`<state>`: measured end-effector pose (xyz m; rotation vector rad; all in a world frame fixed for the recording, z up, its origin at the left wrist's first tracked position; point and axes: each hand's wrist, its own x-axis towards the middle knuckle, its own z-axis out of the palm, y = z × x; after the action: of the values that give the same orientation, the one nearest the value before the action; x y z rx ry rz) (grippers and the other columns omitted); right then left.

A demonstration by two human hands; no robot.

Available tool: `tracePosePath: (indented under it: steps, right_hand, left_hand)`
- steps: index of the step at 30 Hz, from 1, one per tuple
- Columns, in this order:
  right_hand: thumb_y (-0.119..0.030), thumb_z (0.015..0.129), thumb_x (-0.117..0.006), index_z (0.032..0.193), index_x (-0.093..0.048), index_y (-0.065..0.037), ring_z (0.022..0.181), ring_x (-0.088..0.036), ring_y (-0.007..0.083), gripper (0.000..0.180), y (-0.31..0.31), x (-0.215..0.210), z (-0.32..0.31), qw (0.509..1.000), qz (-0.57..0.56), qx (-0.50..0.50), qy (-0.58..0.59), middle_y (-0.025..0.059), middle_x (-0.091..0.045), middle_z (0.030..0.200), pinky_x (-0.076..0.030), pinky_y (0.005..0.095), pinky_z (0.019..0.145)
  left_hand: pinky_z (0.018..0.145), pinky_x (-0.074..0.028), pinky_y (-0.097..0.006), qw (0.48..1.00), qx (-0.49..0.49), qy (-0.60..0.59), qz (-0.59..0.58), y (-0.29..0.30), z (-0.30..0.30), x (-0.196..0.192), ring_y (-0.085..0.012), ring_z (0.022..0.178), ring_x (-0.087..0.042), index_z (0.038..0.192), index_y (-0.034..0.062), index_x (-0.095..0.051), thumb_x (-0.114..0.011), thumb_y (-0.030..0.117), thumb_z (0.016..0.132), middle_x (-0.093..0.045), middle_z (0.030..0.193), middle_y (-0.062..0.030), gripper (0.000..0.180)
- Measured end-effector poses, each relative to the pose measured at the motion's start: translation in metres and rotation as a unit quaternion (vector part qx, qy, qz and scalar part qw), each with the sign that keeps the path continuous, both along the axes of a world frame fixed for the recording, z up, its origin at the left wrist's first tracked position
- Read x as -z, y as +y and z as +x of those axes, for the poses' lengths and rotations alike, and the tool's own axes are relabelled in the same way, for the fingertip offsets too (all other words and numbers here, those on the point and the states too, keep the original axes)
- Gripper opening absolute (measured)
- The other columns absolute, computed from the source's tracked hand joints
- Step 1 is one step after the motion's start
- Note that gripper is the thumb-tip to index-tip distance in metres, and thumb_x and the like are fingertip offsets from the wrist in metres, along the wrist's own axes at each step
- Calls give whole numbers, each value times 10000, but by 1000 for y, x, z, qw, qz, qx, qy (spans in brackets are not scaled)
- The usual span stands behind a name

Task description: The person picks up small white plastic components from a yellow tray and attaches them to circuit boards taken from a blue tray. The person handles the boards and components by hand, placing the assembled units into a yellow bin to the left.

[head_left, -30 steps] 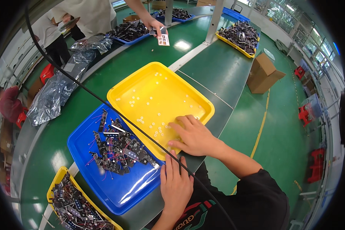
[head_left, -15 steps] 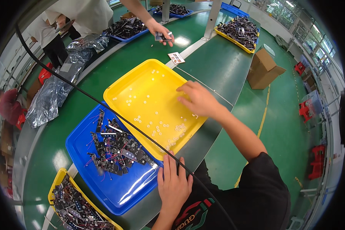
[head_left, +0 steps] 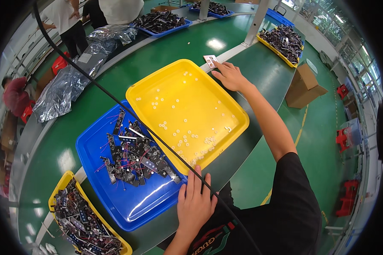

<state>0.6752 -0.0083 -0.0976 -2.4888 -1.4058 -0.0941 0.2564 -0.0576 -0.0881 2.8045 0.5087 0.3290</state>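
My left hand (head_left: 195, 207) lies palm down at the near edge of a yellow tray (head_left: 238, 123), fingers stretched out over its rim by the corner of a blue tray (head_left: 115, 208). Small white rings (head_left: 185, 142) are scattered across the yellow tray's floor, thickest near my left hand. Beyond the tray's far right side, my right hand (head_left: 233, 78) reaches out, thumb and fingers apart. Its fingertips touch or nearly touch a small printed card (head_left: 210, 61) lying on the table. Black circuit boards with thin red wires (head_left: 134, 153) lie heaped in the blue tray.
A black cable (head_left: 110, 95) crosses the view diagonally over both trays. More boards fill a yellow tray (head_left: 54, 202) at lower left and another yellow tray (head_left: 266, 44) at far right. A metal post (head_left: 256, 27) stands beyond the card. A cardboard box (head_left: 301, 89) is at right.
My right hand has moved from above the yellow tray to the card. A co-worker's hand holding a small flat object has left the table. The view has shifted; my left hand stays at the rim.
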Motion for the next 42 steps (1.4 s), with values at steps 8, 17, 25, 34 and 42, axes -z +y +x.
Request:
tracePosePath:
  steps: [8, 17, 25, 34, 42]
  right_hand:
    - [-385, 934, -415, 1324, -430, -62, 1124, -449, 344, 507, -45, -14, -35, 1000, -4, -15, -19, 163, -565, 1190, -291, 457, 990]
    - [-328, 943, -419, 1302, -460, -70, 1068, -456, 310, 443, -123, -36, -90, 997, 0, 21, 69, 125, -612, 1096, -289, 402, 983]
    - [-200, 918, -490, 1221, -511, -42, 1036, -482, 317, 343, -135, -47, -106, 996, 77, -11, 52, 141, -565, 1111, -376, 384, 934]
    - [-203, 874, -555, 1161, -547, -25, 1073, -521, 357, 338, -67, -27, -142, 987, 11, -138, -79, 175, -548, 1168, -432, 413, 920]
    - [-226, 872, -570, 1191, -531, -13, 1110, -488, 375, 386, -67, -39, -197, 980, 34, -180, 78, 214, -515, 1186, -403, 414, 951]
  left_hand:
    - [995, -274, -399, 1000, 4, -5, 1, 2, 0, 0, -314, 1306, -371, 1240, 81, -548, -666, 363, 771, -352, 1440, -213, 560]
    - [979, -280, -408, 1000, 3, -13, 8, 2, -1, 3, -317, 1306, -372, 1229, 83, -556, -654, 364, 779, -355, 1435, -221, 540]
    - [979, -279, -406, 1000, 8, -17, 18, 1, -1, 5, -322, 1302, -374, 1230, 84, -556, -656, 356, 779, -357, 1435, -220, 536]
    - [992, -265, -387, 999, -6, -21, 40, -1, 0, 6, -265, 1303, -377, 1201, 101, -586, -655, 364, 771, -377, 1435, -176, 509]
    - [996, -270, -372, 997, -31, -22, 63, -3, 0, 10, -220, 1317, -363, 1185, 134, -603, -647, 382, 767, -396, 1433, -133, 488]
